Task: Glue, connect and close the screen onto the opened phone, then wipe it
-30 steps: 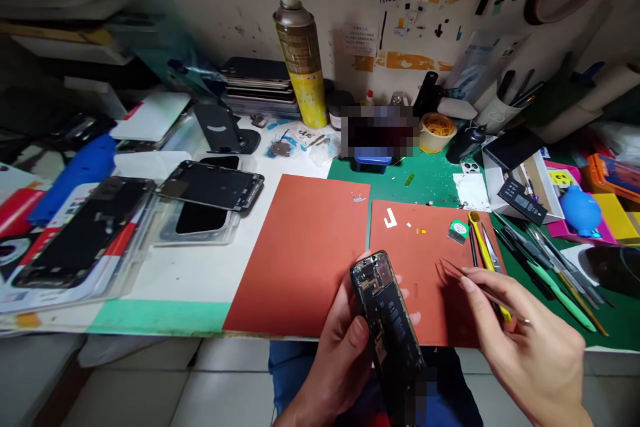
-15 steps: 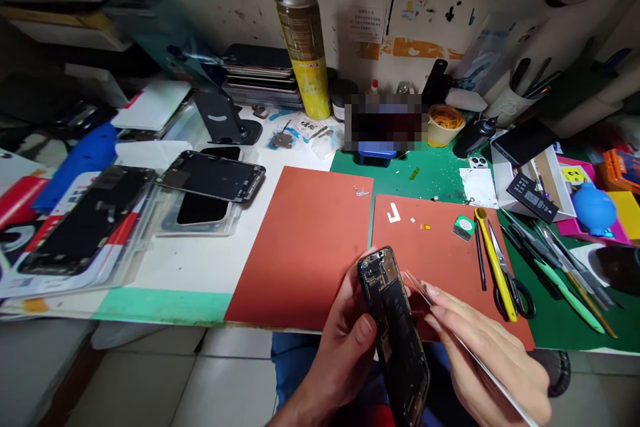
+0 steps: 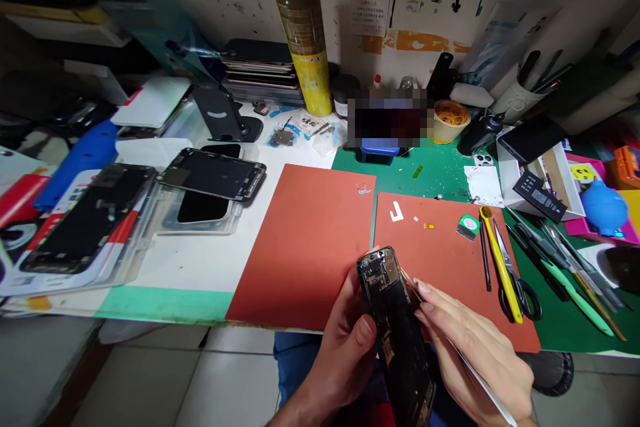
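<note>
An opened smartphone [image 3: 397, 327], its inner parts exposed, is tilted over the front edge of the bench. My left hand [image 3: 345, 340] grips it from the left, thumb along the near side and fingers behind. In my right hand [image 3: 475, 347] is a pair of metal tweezers [image 3: 465, 361], pinched between thumb and fingers. The tweezer tips lie at the phone's upper right edge; whether they touch it I cannot tell. Beneath and beyond are two reddish-brown mats [image 3: 310, 233]. Small screws [image 3: 363, 188] and a white hook-shaped piece [image 3: 396, 211] rest on them.
Phone screens [image 3: 93, 217] lie at the left. A spray can [image 3: 306, 33] stands by the wall. On the right are a yellow brush [image 3: 500, 260], scissors [image 3: 525, 297], a green-handled tool [image 3: 575, 297], a battery [image 3: 540, 197] and a blue air blower [image 3: 605, 208].
My right hand has moved slightly left, bringing the tweezer tips closer to the phone's upper right edge. The left hand keeps its hold; the view has shifted a little.
</note>
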### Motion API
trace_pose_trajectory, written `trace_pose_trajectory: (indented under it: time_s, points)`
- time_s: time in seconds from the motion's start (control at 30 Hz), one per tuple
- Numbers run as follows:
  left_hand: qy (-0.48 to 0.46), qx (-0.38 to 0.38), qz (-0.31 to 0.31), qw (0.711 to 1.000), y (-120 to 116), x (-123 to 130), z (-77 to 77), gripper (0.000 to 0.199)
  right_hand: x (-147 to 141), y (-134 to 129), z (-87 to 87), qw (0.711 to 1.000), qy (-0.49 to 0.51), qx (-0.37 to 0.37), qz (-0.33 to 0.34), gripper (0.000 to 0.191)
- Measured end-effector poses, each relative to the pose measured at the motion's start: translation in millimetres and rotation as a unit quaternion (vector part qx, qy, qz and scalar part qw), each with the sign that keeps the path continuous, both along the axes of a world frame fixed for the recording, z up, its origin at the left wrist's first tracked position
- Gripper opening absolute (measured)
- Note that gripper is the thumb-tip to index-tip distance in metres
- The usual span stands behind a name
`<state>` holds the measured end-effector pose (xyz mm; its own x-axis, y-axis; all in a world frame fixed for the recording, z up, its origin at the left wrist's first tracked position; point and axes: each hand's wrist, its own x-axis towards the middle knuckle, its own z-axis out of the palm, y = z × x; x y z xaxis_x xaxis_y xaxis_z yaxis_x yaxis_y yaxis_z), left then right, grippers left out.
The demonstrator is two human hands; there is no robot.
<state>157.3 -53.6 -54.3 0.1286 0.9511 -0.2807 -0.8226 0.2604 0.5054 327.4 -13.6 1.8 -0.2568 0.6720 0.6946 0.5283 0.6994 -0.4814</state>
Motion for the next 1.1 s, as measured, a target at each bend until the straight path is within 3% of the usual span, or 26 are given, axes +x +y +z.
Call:
trace_pose_trajectory:
  time_s: [0.27,0.57,0.67,0.8,0.93,1.1]
  points:
    - [0.008,0.001,0.002,1.000,1,-1,4.0,0.069,3,0,-3.8,1.000,-0.006,-0.008,0.010,0.060]
    - [-0.014,0.008,-0.034,0.999,11,-5,24.7,0.067,5,-4,7.1,0.998,-0.023,-0.015,-0.054,0.062]
    - [-0.025,-0.010,-0.051,0.998,10,-9,27.6,0.061,14,15,16.1,0.991,-0.007,-0.027,-0.127,0.052]
    - [-0.023,-0.043,-0.058,0.997,7,-13,24.3,0.064,35,65,21.3,0.955,0.107,-0.132,-0.243,0.018]
    - [-0.030,-0.061,-0.038,0.997,6,-14,18.9,0.071,49,106,16.7,0.928,0.118,-0.203,-0.288,0.025]
    - [-0.018,-0.087,-0.036,0.995,6,-11,19.9,0.078,52,114,0.6,0.936,0.078,-0.180,-0.291,0.029]
